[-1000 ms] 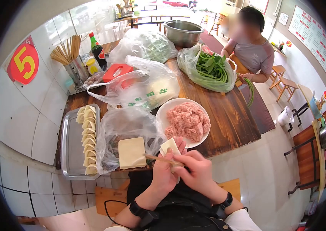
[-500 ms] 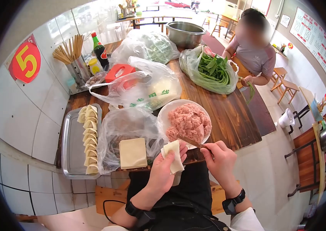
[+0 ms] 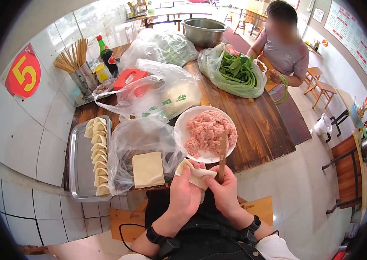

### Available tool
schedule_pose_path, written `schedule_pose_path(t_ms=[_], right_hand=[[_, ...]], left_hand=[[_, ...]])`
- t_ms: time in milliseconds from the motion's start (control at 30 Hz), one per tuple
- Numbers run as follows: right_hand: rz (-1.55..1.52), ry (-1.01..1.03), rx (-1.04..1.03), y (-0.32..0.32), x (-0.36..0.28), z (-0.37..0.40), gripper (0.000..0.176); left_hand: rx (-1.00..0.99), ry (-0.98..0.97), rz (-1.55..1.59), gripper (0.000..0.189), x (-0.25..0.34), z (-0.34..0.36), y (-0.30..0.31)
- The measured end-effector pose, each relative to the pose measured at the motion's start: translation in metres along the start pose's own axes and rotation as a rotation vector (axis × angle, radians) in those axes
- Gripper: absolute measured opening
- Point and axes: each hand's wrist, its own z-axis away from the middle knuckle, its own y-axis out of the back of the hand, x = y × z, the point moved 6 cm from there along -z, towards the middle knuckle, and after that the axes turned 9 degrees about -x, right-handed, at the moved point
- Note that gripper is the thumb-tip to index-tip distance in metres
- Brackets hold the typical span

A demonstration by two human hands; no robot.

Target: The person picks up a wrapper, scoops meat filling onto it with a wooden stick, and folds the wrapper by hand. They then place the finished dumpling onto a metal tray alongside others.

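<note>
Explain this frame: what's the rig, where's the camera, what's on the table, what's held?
No machine here: a person works with bare hands, and the one camera sits on their head, looking down through a fisheye lens. The left hand cups a dough wrapper; the right hand grips a wooden stick and touches the wrapper's edge. On the wooden table: a plate of minced meat, a stack of wrappers on a plastic bag, a metal tray with a row of folded dumplings, and bags of greens. Another person is at the far end.
</note>
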Motion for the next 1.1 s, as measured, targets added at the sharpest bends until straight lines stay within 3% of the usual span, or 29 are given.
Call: schedule_pose_path(t_ms=[67,267,333,367,433,633,767,833,967,1067,1100], right_hand=[[0.026,0.074,0.027,0.004,-0.004,-0.001,0.014],[0.154,0.164,-0.039,0.011,-0.023,-0.016,0.012],[0.609,0.279,-0.164,0.011,-0.039,-0.024,0.009],[0.609,0.278,-0.165,0.013,-0.049,-0.028,0.009],[0.911,0.315,-0.325,-0.002,-0.07,-0.027,0.009],[1.283,0.45,-0.322,-0.025,-0.096,-0.024,0.013],[1.336,0.533,-0.283,-0.031,-0.103,-0.028,0.015],[1.308,0.579,-0.266,-0.033,-0.102,-0.029,0.014],[1.225,0.736,-0.229,-0.033,-0.095,-0.03,0.013],[1.145,0.716,-0.189,-0.026,-0.088,-0.03,0.012],[1.141,0.721,-0.195,-0.026,-0.087,-0.029,0.012]], left_hand=[[-0.032,0.007,0.087,0.02,-0.001,-0.001,-0.002],[0.029,-0.112,-0.256,0.019,0.007,-0.002,-0.003],[0.043,-0.198,-0.789,0.022,0.018,-0.003,-0.002],[0.045,-0.199,-0.789,0.022,0.021,-0.002,-0.003],[0.001,-0.25,-1.263,0.019,0.029,0.001,-0.017],[-0.117,-0.533,-1.499,0.012,0.034,0.005,-0.035],[-0.137,-0.592,-1.608,0.015,0.036,0.009,-0.036],[-0.114,-0.489,-1.458,0.016,0.039,0.01,-0.036],[-0.123,-0.542,-1.443,0.02,0.044,0.007,-0.033],[-0.171,-0.543,-1.475,0.027,0.04,0.007,-0.034],[-0.131,-0.471,-1.197,0.031,0.033,0.006,-0.024]])
